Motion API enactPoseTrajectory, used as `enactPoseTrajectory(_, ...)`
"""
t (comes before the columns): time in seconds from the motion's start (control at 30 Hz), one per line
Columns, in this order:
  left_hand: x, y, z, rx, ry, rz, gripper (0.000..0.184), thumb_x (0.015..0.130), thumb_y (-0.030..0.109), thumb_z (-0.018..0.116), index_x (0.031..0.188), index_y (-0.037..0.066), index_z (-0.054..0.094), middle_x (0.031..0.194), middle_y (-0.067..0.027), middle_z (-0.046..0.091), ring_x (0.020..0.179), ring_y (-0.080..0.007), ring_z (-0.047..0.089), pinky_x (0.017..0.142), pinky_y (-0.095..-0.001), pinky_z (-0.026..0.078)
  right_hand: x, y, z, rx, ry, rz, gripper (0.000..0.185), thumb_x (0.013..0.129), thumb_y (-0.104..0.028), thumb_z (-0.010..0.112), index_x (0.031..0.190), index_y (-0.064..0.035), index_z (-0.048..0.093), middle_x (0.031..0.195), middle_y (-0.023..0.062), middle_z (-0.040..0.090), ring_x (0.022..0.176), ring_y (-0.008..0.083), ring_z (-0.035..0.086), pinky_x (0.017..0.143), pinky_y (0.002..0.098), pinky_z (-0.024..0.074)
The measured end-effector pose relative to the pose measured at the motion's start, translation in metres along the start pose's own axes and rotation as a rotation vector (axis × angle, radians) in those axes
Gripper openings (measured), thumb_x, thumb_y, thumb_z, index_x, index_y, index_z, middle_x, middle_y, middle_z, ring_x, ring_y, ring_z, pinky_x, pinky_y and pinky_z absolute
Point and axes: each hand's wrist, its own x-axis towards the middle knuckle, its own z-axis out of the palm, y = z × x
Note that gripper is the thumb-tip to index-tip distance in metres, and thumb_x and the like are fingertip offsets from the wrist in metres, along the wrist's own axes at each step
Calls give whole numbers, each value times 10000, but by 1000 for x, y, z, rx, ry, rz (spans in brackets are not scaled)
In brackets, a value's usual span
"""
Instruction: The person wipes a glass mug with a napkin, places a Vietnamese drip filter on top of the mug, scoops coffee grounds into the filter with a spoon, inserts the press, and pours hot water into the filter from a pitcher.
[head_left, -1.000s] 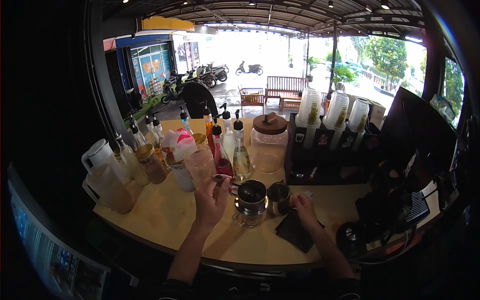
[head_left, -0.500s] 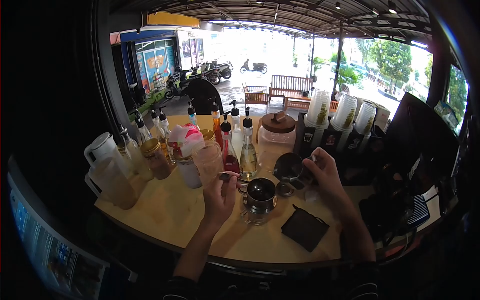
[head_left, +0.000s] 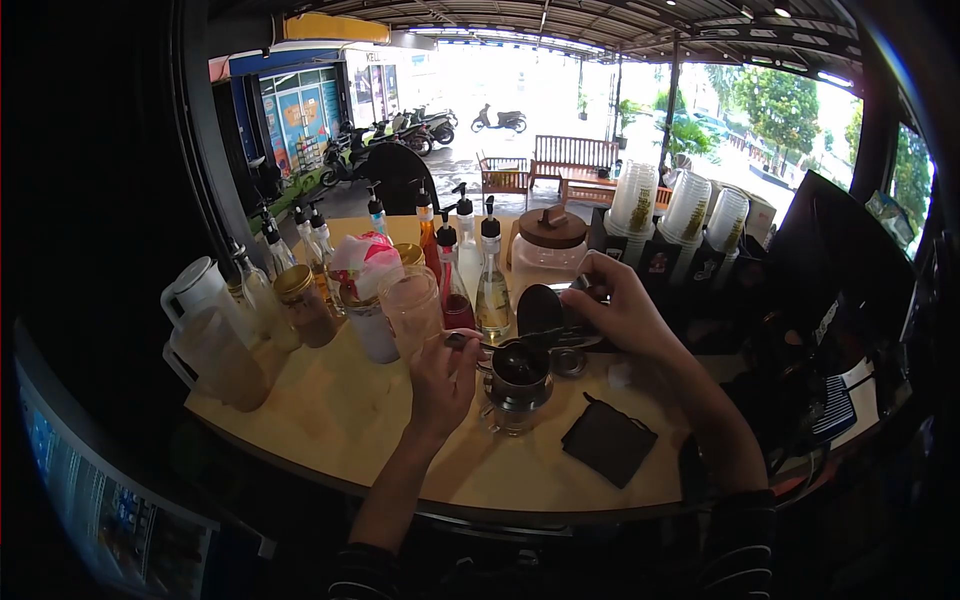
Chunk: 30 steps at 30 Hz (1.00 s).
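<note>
I'm seeing the right hand (head_left: 628, 305) gripping a metal pitcher (head_left: 541, 312), which is leaning with its mouth close to a metal filter (head_left: 521, 364); that filter is sitting on a glass cup (head_left: 514, 420) on the tabletop (head_left: 325, 420). The left hand (head_left: 442, 388) is pinching a slim utensil (head_left: 457, 340) beside the filter's rim. Outside, I'm reading "KELL" on a storefront sign (head_left: 375, 57). The stacked plastic cups (head_left: 634, 200) are carrying olive lettering, too small for me to make out.

Tilted pitcher (head_left: 544, 312) at upright metal dripper (head_left: 519, 392)
</note>
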Motion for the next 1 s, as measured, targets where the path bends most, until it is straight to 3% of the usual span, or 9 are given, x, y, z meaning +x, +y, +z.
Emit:
enactPoseTrajectory(0.07, 0, 1, 0, 6, -16, -10, 133, 948, 89, 503, 979, -22, 571, 785, -86, 633, 751, -121, 647, 661, -254, 556, 2, 1, 0, -82, -10, -33, 172, 858, -100, 641, 895, 0, 506, 796, 18, 568, 731, 54, 578, 619, 214, 477)
enactPoseTrajectory(0.13, 1, 2, 3, -26, 14, 17, 75, 904, 38, 539, 940, -15, 577, 809, -108, 598, 689, -181, 678, 600, -289, 514, 3, -1, -1, -89, -20, -35, 176, 856, -105, 642, 896, 2, 508, 794, 22, 572, 727, 53, 576, 614, 215, 474)
enactPoseTrajectory(0.3, 1, 3, 2, -9, 2, 24, 100, 922, 56, 525, 959, -22, 575, 800, -98, 612, 718, -155, 663, 632, -275, 538, 3, -9, -1, -119, -41, -27, 191, 846, -117, 652, 886, 2, 508, 767, 24, 567, 720, 45, 571, 600, 215, 462)
enactPoseTrajectory(0.37, 1, 3, 3, 4, -6, 21, 126, 940, 81, 514, 979, -23, 572, 774, -85, 630, 736, -128, 646, 659, -266, 556, 3, -9, 0, -122, -39, -53, 198, 836, -119, 659, 872, -4, 502, 718, 7, 540, 677, 23, 524, 567, 207, 426)
enactPoseTrajectory(0.43, 1, 4, 4, -17, 12, 18, 76, 907, 31, 533, 939, -21, 578, 836, -113, 593, 703, -183, 680, 604, -281, 521, 2, -16, 1, -114, -30, -55, 199, 833, -116, 659, 863, -7, 495, 693, -2, 524, 652, 18, 490, 552, 206, 406)
enactPoseTrajectory(0.57, 0, -1, 3, 7, 5, 41, 80, 910, 38, 530, 940, -20, 578, 831, -113, 593, 698, -184, 681, 594, -283, 516, 1, -15, 1, -137, -21, -85, 210, 824, -112, 663, 841, -12, 479, 647, -18, 492, 599, 14, 406, 519, 210, 358)
enactPoseTrajectory(0.7, 0, -1, 3, -30, 18, 16, 86, 915, 49, 528, 936, -20, 575, 822, -113, 590, 693, -185, 681, 586, -286, 512, 1, -17, 0, -136, -25, -77, 214, 823, -116, 666, 835, -14, 478, 639, -21, 486, 597, 12, 406, 516, 211, 356)
enactPoseTrajectory(0.8, 0, 0, 2, -17, 17, 10, 89, 918, 54, 527, 935, -21, 573, 821, -115, 588, 688, -188, 679, 582, -285, 514, 1, -15, -2, -181, -23, -95, 211, 825, -111, 666, 831, -12, 479, 642, -20, 491, 603, 10, 433, 514, 210, 371)
enactPoseTrajectory(1.0, 0, 1, 3, -37, 21, -14, 93, 922, 56, 522, 942, -21, 571, 829, -120, 583, 686, -191, 674, 583, -282, 525, 0, -13, -4, -158, -53, -66, 187, 849, -76, 639, 838, -5, 466, 675, 12, 561, 666, 41, 602, 543, 199, 454)
